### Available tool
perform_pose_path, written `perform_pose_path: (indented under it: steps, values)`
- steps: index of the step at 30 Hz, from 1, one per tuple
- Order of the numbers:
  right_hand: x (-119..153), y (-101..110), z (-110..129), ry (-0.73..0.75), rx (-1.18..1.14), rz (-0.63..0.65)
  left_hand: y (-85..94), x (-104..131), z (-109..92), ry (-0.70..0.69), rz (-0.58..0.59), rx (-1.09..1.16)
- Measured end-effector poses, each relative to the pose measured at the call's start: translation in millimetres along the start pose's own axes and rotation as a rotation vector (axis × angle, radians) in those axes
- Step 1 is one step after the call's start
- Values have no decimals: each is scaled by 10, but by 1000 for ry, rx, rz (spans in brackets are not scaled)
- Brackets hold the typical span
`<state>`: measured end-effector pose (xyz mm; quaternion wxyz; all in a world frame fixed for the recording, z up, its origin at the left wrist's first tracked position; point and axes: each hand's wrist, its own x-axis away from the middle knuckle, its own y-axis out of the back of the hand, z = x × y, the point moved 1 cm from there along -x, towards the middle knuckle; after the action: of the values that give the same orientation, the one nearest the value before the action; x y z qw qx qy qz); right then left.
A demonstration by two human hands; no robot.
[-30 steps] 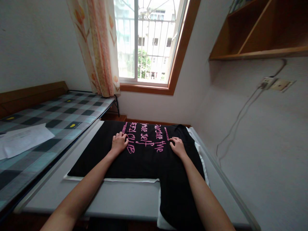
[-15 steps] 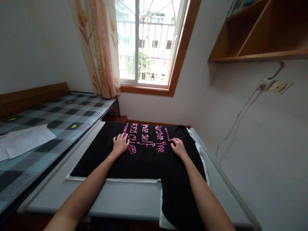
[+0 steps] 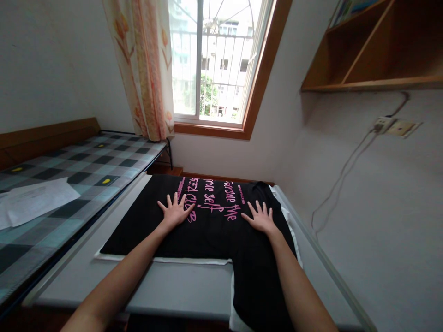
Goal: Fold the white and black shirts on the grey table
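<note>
The black shirt (image 3: pixel 207 242) lies spread on the grey counter (image 3: pixel 187 283), its pink lettering (image 3: pixel 209 199) on top, and one sleeve (image 3: pixel 256 290) reaches to the near edge. White cloth (image 3: pixel 237 322) shows along several borders of it; whether this is a lining or a separate piece, one cannot tell. The left grip (image 3: pixel 173 213) is wide open, fingers spread and palm down, at the leftmost line of the lettering. The right grip (image 3: pixel 261 219) is equally open, on plain fabric just beside the rightmost line. Neither has hold of anything; both seem to rest on the shirt. The step in hand appears to be smoothing the fabric with flat palms. The next move, one may judge, calls for light and even pressure, above all near the dark fold (image 3: pixel 261 186) at the far right, which looks not yet flat.
</note>
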<state>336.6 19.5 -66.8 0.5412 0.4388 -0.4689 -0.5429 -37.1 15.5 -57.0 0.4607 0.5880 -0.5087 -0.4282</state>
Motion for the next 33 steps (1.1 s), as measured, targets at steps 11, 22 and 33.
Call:
perform_pose_path:
  steps: [11,22,33]
  values:
    - [-49,35,158,-52,3,41,9,-238,37,-42,-5,-20]
    - [-51,-28,90,20,-8,-132,-19,-204,57,-291,-186,55]
    - [-18,11,68,71,-14,-126,-30,-180,51,-488,-152,134]
